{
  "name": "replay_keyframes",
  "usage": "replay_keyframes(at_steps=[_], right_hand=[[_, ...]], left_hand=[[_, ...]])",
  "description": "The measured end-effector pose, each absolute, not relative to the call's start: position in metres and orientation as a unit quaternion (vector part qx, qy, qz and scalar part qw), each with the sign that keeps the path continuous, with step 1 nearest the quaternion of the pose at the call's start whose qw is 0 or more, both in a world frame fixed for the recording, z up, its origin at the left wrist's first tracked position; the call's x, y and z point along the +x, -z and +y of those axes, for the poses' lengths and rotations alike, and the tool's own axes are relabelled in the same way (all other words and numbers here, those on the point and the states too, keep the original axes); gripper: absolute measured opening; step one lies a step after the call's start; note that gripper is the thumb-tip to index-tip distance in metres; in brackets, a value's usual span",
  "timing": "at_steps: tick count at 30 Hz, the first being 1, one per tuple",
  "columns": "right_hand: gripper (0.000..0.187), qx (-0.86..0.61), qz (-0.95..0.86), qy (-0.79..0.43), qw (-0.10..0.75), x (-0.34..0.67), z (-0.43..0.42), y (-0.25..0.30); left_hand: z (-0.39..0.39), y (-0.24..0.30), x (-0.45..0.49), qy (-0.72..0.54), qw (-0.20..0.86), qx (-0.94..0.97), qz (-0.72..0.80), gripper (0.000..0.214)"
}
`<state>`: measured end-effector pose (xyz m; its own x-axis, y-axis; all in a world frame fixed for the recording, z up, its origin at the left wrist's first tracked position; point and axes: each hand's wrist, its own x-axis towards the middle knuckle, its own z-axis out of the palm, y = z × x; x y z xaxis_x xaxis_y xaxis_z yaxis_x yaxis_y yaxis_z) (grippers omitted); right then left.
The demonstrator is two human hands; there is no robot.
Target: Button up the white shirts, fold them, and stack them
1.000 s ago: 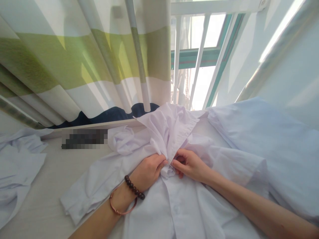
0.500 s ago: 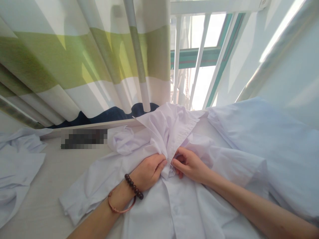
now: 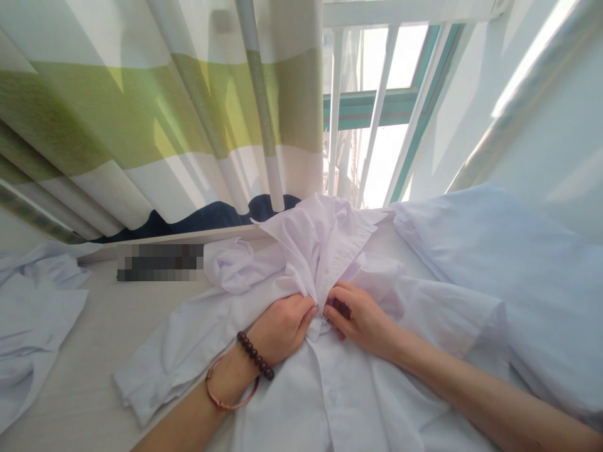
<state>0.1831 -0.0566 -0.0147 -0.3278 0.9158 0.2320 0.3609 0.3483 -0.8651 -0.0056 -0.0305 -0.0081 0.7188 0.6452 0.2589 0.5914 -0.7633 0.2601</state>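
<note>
A white long-sleeved shirt (image 3: 277,389) lies front up before me, its collar at the far end and its button strip running toward me. My left hand (image 3: 285,323) pinches the front opening below the collar. Right beside it, my right hand (image 3: 355,314) grips the other front edge between thumb and forefinger, with its remaining fingers curled. The cloth gathers in folds between the two hands. Any button at the fingertips is too small or hidden to make out. A dark bead bracelet (image 3: 255,355) and a copper bangle (image 3: 230,405) circle my left wrist.
More white cloth lies at the left (image 3: 32,339), and a folded white garment (image 3: 509,270) at the right. A pixelated dark object (image 3: 160,262) rests on the pale surface (image 3: 101,351). Behind are a green-and-white curtain (image 3: 141,113) and white railing bars (image 3: 377,113).
Both hands have shifted very slightly toward me at the shirt opening. The right thumb has dropped a little and its grip has opened slightly. The shirt lies almost unchanged.
</note>
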Motion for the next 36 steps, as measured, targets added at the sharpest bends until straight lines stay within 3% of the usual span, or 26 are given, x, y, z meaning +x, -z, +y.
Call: replay_keyframes(at_steps=[8, 12, 16, 36], right_hand=[[0.010, -0.430, -0.737, -0.364, 0.373, 0.1830, -0.0558, 0.0117], [0.010, -0.430, -0.683, -0.445, 0.388, 0.1833, -0.0538, 0.0145], [0.010, -0.426, -0.646, -0.498, 0.390, 0.1838, -0.0527, 0.0147], [0.009, -0.427, -0.636, -0.505, 0.397, 0.1830, -0.0520, 0.0166]], left_hand=[[-0.0306, 0.0091, -0.0062, -0.170, 0.069, 0.927, 0.326, 0.024], [-0.0322, 0.0087, -0.0037, -0.203, 0.074, 0.910, 0.353, 0.022], [-0.0345, 0.0085, -0.0023, -0.289, 0.128, 0.866, 0.388, 0.006], [-0.0343, 0.0064, -0.0005, -0.358, 0.083, 0.869, 0.332, 0.012]])
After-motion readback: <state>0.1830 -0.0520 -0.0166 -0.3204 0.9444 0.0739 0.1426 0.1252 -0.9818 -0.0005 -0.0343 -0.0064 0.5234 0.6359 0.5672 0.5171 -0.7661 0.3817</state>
